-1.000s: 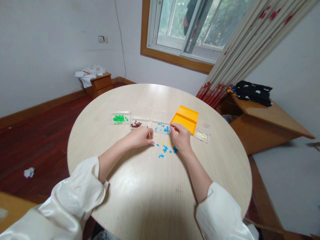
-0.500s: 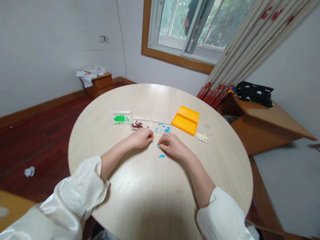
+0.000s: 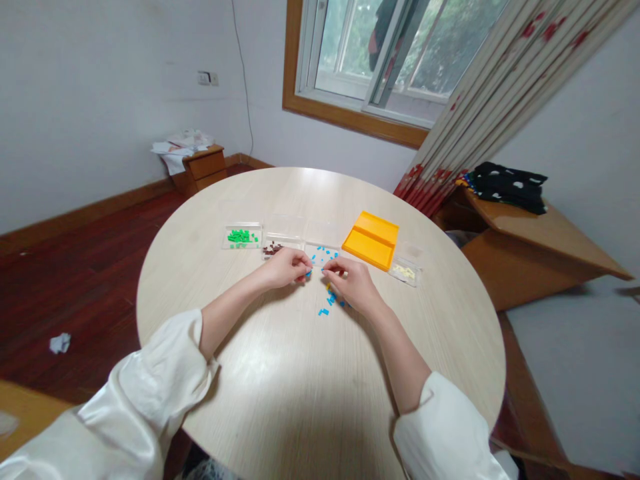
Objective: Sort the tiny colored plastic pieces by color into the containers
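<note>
My left hand [image 3: 287,268] is closed in a pinch, with a small blue building block [image 3: 309,273] at its fingertips. Just to the right, my right hand [image 3: 353,283] pinches another tiny blue piece [image 3: 323,269], mostly covered by the fingers. A narrow gap separates the two sets of fingertips. On the table below my right hand lie several loose blue blocks [image 3: 324,312] and a yellow piece [image 3: 328,287]. Behind the fingers stands a clear box [image 3: 320,261] with scattered blue blocks. Near my left hand, dark brown blocks [image 3: 271,249] lie in another clear box, partly hidden.
On the round table [image 3: 280,393], a clear box with green blocks [image 3: 242,237] stands at the left. An open orange case [image 3: 371,248] lies at the back right, beside a clear box of pale yellow pieces [image 3: 404,271]. A wooden cabinet [image 3: 535,247] stands beyond the right edge.
My right hand has moved up and away from me, uncovering blue blocks and a yellow piece on the table. My left hand has shifted slightly, and a blue block now shows at its fingertips.
</note>
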Tool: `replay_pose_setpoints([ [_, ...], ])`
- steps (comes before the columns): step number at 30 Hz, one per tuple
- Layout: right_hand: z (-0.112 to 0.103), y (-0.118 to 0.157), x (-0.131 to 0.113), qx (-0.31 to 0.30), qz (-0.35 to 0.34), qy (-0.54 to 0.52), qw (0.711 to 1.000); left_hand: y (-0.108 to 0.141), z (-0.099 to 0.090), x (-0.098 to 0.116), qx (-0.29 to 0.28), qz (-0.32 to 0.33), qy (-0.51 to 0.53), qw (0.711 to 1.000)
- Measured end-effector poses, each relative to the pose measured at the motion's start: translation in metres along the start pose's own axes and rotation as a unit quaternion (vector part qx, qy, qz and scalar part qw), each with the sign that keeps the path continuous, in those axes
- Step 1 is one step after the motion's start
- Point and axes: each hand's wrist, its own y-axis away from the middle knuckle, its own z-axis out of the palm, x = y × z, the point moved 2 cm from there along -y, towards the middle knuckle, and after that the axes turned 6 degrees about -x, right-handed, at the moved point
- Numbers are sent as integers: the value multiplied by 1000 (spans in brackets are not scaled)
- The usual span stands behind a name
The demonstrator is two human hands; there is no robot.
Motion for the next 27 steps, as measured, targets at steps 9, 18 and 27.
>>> replay_pose_setpoints([
  [9, 4, 1, -2, -18, -26, -33, 999, 0, 3, -1, -34, 36, 103, 993],
  [18, 7, 2, -8, -46, -70, 4, 996, 1, 4, -1, -51, 49, 155, 985],
  [27, 7, 4, -12, -23, -64, 29, 997, 2, 5, 2, -30, 41, 194, 980],
])
